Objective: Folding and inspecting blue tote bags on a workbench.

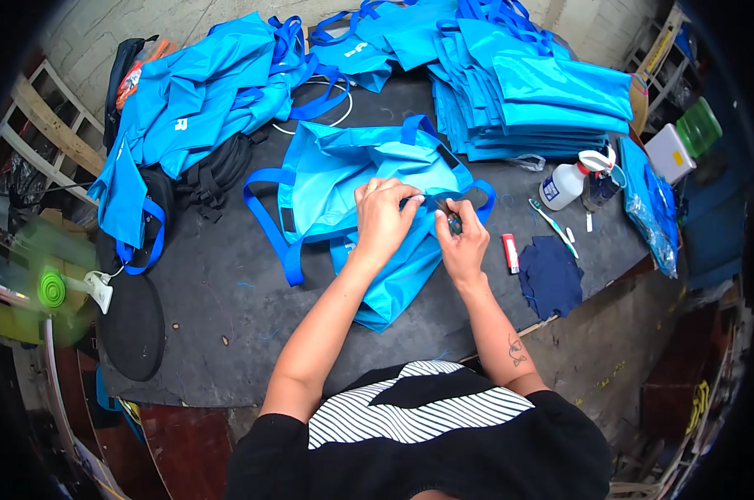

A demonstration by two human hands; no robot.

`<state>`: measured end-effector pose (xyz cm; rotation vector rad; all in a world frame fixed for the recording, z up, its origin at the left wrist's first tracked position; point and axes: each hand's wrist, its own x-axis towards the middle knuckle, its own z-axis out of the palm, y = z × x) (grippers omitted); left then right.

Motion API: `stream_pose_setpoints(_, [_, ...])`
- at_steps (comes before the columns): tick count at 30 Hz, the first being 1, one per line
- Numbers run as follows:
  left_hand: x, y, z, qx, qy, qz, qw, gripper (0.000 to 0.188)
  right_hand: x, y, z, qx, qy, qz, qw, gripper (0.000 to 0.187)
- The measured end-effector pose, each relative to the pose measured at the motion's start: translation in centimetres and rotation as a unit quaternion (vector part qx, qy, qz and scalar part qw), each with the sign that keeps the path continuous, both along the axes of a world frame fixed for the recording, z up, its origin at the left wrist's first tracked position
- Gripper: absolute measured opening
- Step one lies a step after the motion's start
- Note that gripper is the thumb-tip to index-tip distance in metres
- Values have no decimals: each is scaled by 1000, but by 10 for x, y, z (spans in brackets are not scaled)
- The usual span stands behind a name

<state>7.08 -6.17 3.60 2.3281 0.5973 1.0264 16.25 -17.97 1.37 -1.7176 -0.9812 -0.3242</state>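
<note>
A light-blue tote bag (327, 167) lies open on the dark table, its mouth spread and its darker blue strap handles (264, 218) looped out at the sides. Over its rim, my left hand (383, 218) is closed, pinching the blue trim between thumb and fingers. Just to the right, my right hand (463, 242) is closed around a small dark tool (454, 223), mostly hidden by the fingers, so its kind is not clear. Both hands are close together at the bag's right-hand handle.
A tall stack of blue bags (527, 108) stands at the back right; more bags (202, 92) are heaped at the back left. On the right lie a spray bottle (564, 183), a toothbrush (553, 227), a red-and-white tube (510, 253) and navy cloth (552, 279). A green fan (53, 288) is at left.
</note>
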Motion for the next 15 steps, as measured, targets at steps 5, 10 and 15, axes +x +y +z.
stream_pose_setpoints(5, [0, -3, 0, -1, 4, 3, 1000, 11, -1, 5, 2, -15, -3, -9, 1000, 16])
stream_pose_setpoints(10, [0, -3, 0, 3, 3, 4, 1000, 11, 0, 5, 4, -27, 14, -7, 1000, 14])
stream_pose_setpoints(15, [-1, -3, -2, 24, 3, 7, 1000, 11, 0, 4, 8, -31, -5, -11, 999, 13])
